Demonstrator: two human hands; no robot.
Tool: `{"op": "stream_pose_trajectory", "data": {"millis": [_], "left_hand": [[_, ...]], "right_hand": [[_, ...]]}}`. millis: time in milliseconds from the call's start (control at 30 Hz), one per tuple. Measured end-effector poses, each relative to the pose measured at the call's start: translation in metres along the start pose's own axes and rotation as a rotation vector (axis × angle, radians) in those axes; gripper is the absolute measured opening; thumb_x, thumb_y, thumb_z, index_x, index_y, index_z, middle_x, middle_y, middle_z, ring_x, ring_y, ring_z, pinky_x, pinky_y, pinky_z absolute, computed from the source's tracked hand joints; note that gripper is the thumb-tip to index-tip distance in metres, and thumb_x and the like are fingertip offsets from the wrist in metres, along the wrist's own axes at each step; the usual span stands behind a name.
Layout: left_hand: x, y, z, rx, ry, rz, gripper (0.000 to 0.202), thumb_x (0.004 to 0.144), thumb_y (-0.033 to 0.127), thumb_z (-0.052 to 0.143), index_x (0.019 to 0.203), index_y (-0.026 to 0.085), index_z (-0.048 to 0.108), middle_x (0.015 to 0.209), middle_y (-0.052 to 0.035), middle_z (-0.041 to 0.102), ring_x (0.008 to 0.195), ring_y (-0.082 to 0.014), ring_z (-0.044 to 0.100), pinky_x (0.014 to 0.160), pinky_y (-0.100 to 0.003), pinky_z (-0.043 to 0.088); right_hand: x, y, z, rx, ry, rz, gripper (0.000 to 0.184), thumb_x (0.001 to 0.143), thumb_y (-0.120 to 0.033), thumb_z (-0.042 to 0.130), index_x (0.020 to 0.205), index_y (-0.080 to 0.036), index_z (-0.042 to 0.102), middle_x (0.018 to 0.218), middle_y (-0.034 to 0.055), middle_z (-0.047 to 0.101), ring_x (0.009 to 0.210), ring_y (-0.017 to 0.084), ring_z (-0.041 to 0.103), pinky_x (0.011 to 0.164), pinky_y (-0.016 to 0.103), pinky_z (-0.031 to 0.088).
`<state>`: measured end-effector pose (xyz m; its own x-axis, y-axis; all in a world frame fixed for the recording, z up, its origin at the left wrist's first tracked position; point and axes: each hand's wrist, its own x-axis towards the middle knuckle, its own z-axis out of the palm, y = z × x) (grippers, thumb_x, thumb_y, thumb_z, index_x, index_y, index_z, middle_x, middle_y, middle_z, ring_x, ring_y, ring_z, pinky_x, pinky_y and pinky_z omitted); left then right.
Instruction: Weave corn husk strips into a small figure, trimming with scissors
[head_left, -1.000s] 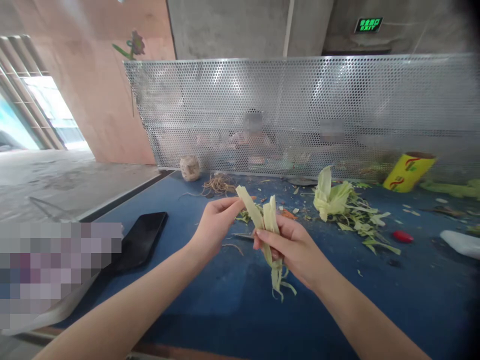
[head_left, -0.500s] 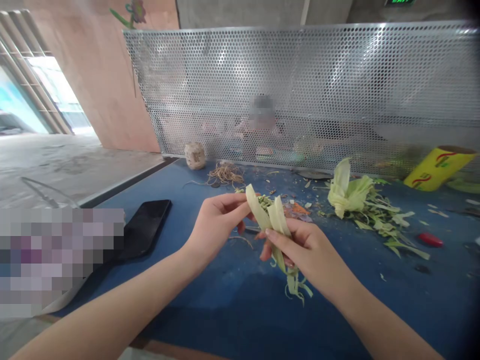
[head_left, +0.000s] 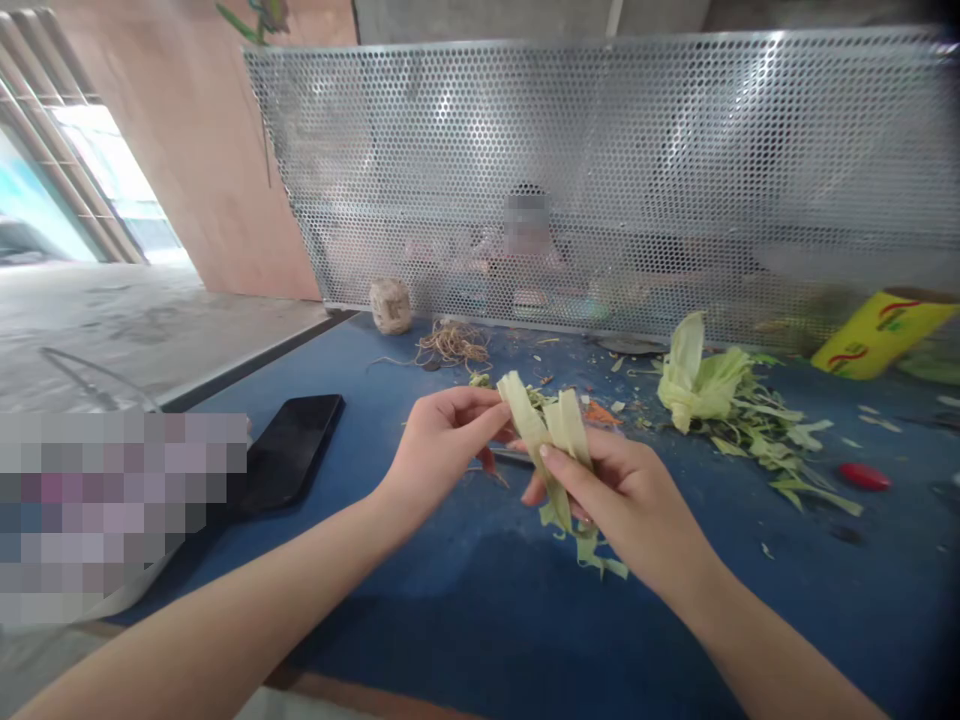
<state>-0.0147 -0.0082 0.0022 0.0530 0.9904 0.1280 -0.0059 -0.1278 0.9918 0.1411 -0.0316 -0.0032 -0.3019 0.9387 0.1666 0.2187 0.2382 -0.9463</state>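
Over the blue table, my right hand (head_left: 630, 490) grips a small bunch of pale green leaf strips (head_left: 566, 425) that look like husk, with the thumb pressed across them. Shredded ends (head_left: 596, 555) dangle below its fingers. My left hand (head_left: 442, 435) is closed in a pinch at the upper left edge of the same bunch, thumb against fingers, on the broad strip (head_left: 525, 412). The two strips spread apart at the top in a V. Some fingertips of both hands are hidden behind the leaves.
On the blue table (head_left: 465, 620) lie a black phone (head_left: 296, 450), twine ball (head_left: 390, 306), loose twine (head_left: 454, 345), leafy pile (head_left: 712, 385), red oval object (head_left: 865, 476) and yellow roll (head_left: 881, 335). A perforated metal screen (head_left: 600, 150) stands behind; a person (head_left: 521, 250) shows through it.
Both hands and the leaf strips have shifted slightly to the right. The strips show more of their broad faces, and the dangling shreds have swung a little. Both hands keep their hold.
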Motion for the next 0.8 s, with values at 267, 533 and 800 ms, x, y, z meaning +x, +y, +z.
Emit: {"op": "stream_pose_trajectory", "data": {"millis": [267,533,800], "left_hand": [[-0.002,0.000,-0.001,0.029,-0.007,0.005,0.020,0.076,0.029,0.055,0.079,0.013,0.067,0.070,-0.0058,0.067,0.060,-0.0145,0.063,0.036,-0.014,0.037],[-0.003,0.004,-0.002,-0.039,-0.038,-0.022,0.020,0.075,0.029,0.054,0.079,0.012,0.064,0.078,-0.0086,0.067,0.064,-0.0198,0.065,0.032,-0.016,0.038],[-0.006,0.003,-0.002,-0.088,-0.141,0.008,0.026,0.072,0.037,0.058,0.079,0.012,0.062,0.075,-0.0081,0.065,0.073,-0.0228,0.063,0.034,-0.021,0.049]], "right_hand": [[0.002,-0.009,0.003,0.016,0.073,0.146,0.021,0.080,-0.024,0.048,0.063,-0.015,0.056,0.048,-0.0035,0.054,0.036,0.003,0.029,0.036,0.016,0.024],[0.004,-0.002,0.002,0.011,0.043,0.147,0.021,0.079,-0.031,0.049,0.070,-0.015,0.058,0.053,0.0007,0.061,0.035,0.003,0.032,0.035,0.017,0.027],[0.005,0.002,0.001,0.009,0.022,0.138,0.022,0.080,-0.032,0.048,0.073,-0.015,0.059,0.051,0.0001,0.059,0.034,0.004,0.033,0.034,0.018,0.027]]}}
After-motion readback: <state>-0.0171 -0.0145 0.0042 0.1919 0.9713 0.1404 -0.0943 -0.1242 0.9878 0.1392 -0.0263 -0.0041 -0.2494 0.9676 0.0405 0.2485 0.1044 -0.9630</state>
